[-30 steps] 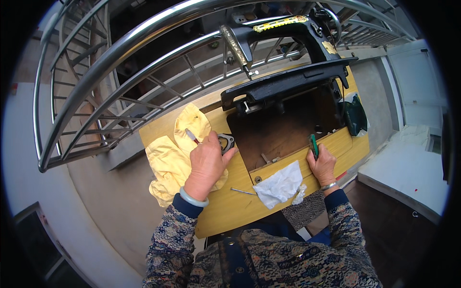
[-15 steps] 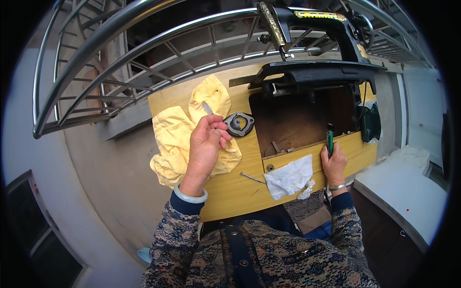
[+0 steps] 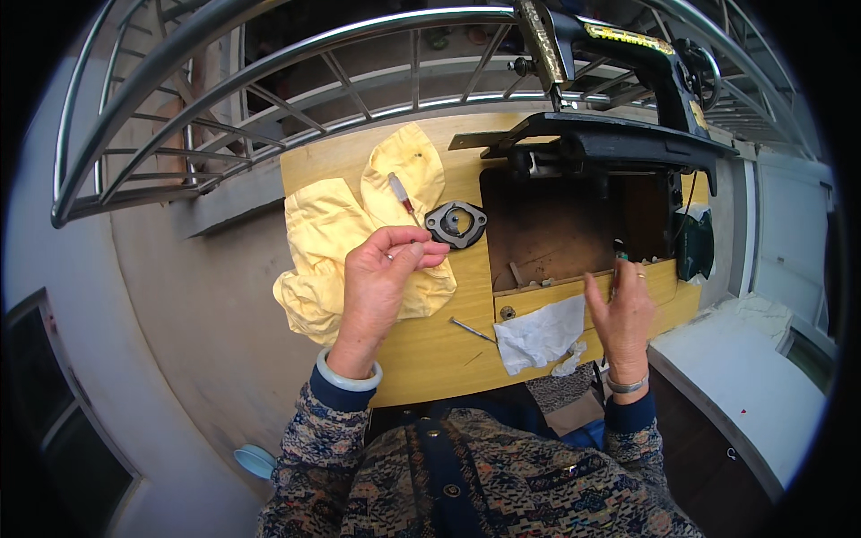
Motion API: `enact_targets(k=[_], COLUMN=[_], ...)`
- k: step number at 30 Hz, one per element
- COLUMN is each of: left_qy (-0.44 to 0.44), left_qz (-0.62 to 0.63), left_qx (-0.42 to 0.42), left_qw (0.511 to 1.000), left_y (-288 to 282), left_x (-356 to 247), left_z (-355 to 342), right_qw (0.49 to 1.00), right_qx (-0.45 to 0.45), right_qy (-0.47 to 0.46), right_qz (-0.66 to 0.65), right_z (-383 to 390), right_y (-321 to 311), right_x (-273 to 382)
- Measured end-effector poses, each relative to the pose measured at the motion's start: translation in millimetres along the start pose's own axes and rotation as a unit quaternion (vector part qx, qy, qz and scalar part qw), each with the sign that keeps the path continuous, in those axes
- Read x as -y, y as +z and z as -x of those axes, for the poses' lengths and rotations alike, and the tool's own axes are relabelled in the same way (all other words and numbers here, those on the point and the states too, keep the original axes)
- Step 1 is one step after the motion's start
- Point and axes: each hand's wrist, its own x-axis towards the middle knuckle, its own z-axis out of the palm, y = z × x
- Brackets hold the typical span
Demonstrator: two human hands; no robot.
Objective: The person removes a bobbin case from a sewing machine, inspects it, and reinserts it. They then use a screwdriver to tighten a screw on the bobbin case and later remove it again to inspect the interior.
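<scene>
My left hand is closed in a pinch over the yellow cloth; what its fingertips hold, if anything, is too small to name. Just beyond them a screwdriver with a clear and red handle lies on the cloth. Beside the fingertips rests a black and grey oval metal part with a round middle hole. My right hand is over the wooden front strip, thumb spread away from the fingers. A green-handled tool shows partly behind those fingers, most of it hidden.
A black sewing machine is tipped up behind the cabinet opening. White crumpled paper, a metal pin or bolt and a small round knob are at the front of the wooden tabletop. Metal railing runs behind.
My right thumb has spread away from the green-handled tool it was wrapped around. My left hand has drawn slightly back, so more of the screwdriver shows. The view has shifted a little.
</scene>
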Motion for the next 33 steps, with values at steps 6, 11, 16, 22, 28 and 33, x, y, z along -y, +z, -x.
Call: enact_targets(k=[6,11,16,22,28,33], left_qy=[-0.011,-0.008,-0.024,-0.044,-0.003,0.011], left_qz=[-0.007,0.012,0.083,0.081,0.047,-0.002], left_qx=[-0.012,-0.032,-0.033,-0.009,-0.014,-0.004], left_qw=[1.000,0.999,0.996,0.996,0.999,1.000], left_y=[2.0,-5.3,-5.9,-8.6,3.7,17.2], left_x=[7.4,7.0,10.7,12.3,11.5,0.3], left_z=[5.2,11.1,6.9,4.6,0.4,1.8], right_qw=[0.950,0.959,0.958,0.951,0.948,0.944], right_qx=[0.062,0.062,0.052,0.032,-0.007,-0.018], right_qy=[-0.219,-0.224,-0.229,-0.237,-0.246,-0.253], right_qz=[-0.213,-0.163,-0.163,-0.195,-0.203,-0.209], right_z=[-55.5,-73.9,-76.7,-75.6,-67.4,-64.7], right_y=[47.7,66.7,62.5,60.0,46.1,30.9], right_x=[108.1,126.6,123.2,122.8,122.5,121.5])
